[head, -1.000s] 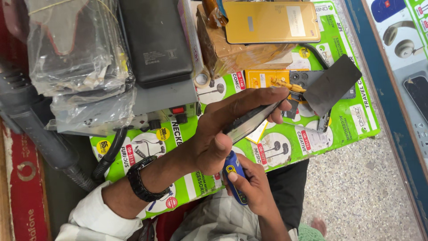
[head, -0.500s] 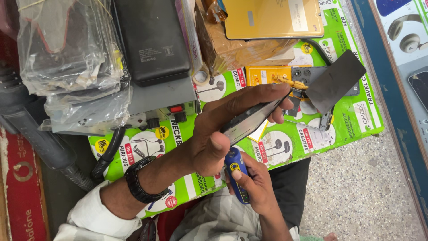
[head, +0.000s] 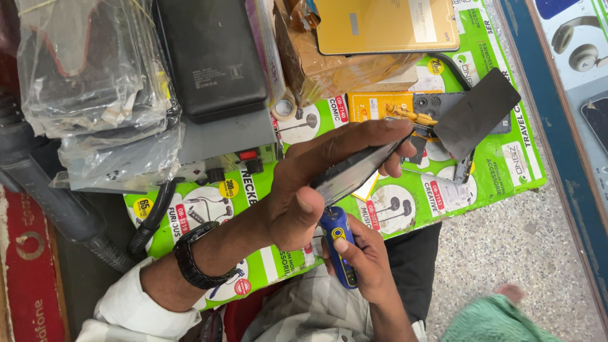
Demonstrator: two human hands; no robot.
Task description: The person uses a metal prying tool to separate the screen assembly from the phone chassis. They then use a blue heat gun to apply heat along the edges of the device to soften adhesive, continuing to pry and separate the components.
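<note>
Scene: A person seated at a cluttered repair worktop (head: 443,209) covered with green printed accessory cards, seen from above.
Left hand: The left hand (head: 304,196), a black wristwatch (head: 193,259) on its wrist, is clenched around a dark smartphone (head: 354,171), thumb on the near side and fingers (head: 354,136) wrapped over the far edge; the phone is held edge-up, above the worktop and clear of it.
Right hand: The right hand (head: 364,266) grips a blue-handled screwdriver (head: 339,244), fingers closed round the handle, its upper end directed at the phone's lower edge; the tip is hidden behind the left thumb.
Where the phone sits: In the air between both hands, just in front of the person's lap, not resting on anything.
Around it: A loose dark phone back panel (head: 475,114) lies tilted on the cards beside a yellow-and-grey part; a gold-coloured phone cover (head: 386,25) rests on a brown packet above; a black power bank (head: 212,57) sits on a grey box with a red switch; plastic-bagged spares (head: 88,82) are stacked at the left.
Progress, as judged: Parts already lie removed on the worktop, suggesting disassembly is under way; the handset in hand looks whole from this angle, so work on its lower edge appears unfinished.
</note>
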